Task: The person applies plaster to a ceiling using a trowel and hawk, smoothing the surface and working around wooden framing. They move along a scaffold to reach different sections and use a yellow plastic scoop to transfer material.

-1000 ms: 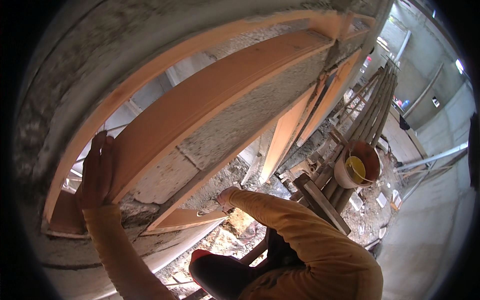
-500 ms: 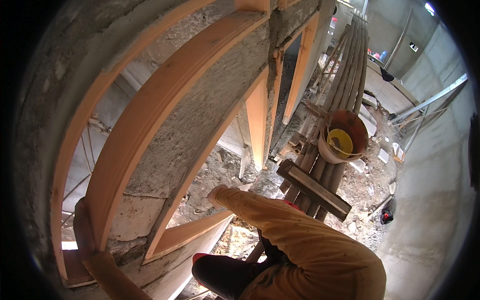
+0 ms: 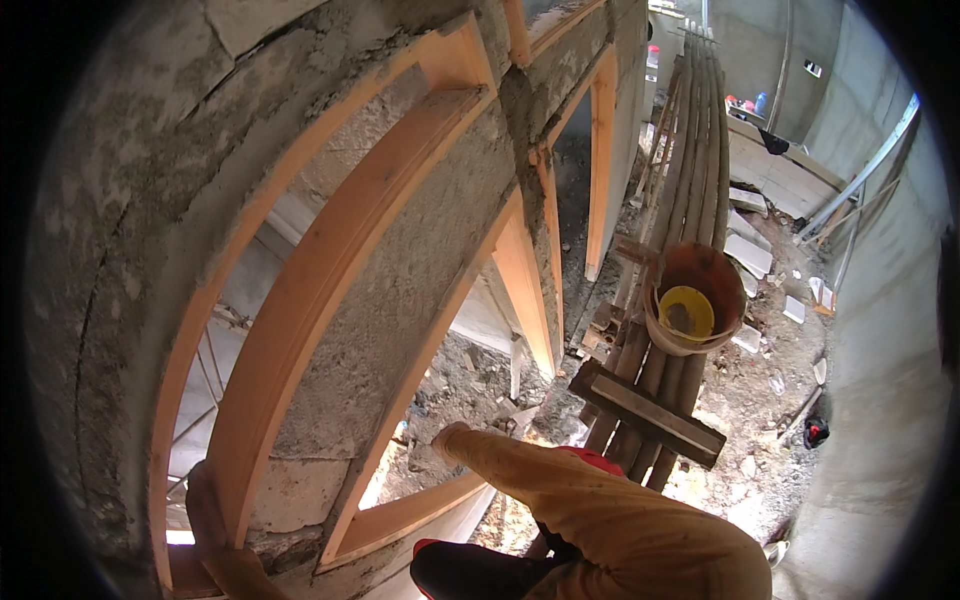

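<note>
My left hand is at the lower end of a curved orange-brown wooden window frame, wrapped against the inner side of its bar; its fingertips are hidden behind the wood. My right arm, in a mustard sleeve, reaches across toward a second wooden frame set in the same wall. At the sleeve's end my right hand is in front of that frame's opening, turned away so its fingers are hidden. Rough grey mortar fills the wall between the two frames.
On the right, several long poles form a walkway. A worn bucket with a yellow container inside stands on them, near a wooden float-like board. Rubble lies below, beside a plastered wall.
The view has shifted, so the frames, bucket and poles sit differently in the picture. My left hand stays at the frame's lower end, and my right arm remains stretched toward the second frame.
</note>
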Demonstrator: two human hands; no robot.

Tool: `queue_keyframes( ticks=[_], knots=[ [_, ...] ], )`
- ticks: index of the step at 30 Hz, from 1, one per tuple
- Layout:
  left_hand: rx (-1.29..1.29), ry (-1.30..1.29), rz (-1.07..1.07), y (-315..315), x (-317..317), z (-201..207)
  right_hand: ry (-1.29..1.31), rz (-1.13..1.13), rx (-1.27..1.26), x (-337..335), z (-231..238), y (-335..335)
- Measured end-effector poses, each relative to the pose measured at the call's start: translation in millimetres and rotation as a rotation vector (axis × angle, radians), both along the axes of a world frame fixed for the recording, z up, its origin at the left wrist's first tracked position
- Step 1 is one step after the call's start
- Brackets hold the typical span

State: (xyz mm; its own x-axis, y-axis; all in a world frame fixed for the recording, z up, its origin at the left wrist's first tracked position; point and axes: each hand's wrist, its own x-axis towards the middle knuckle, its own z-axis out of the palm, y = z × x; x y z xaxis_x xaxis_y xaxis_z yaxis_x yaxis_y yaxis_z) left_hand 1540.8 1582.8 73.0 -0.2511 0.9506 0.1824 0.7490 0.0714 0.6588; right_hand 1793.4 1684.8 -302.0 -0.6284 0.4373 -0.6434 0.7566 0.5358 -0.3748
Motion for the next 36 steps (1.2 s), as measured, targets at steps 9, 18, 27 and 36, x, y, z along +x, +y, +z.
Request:
queue_keyframes(
  ticks=[9, 18, 27, 36],
  knots=[
    [-0.069, 0.044, -0.133, 1, -55, -7, 0.051, 0.021, -0.013, 1, -1, -5],
    [-0.075, -0.095, -0.062, 16, -31, 7, 0.17, 0.019, -0.031, 79, 34, 16],
    [-0.022, -0.15, 0.273, 20, -23, -26, 0.265, -0.537, 0.207, 361, 96, -170],
    [-0.021, -0.161, 0.266, 46, -6, -40, -0.423, -1.246, 0.199, 511, 215, -225]
  ],
)
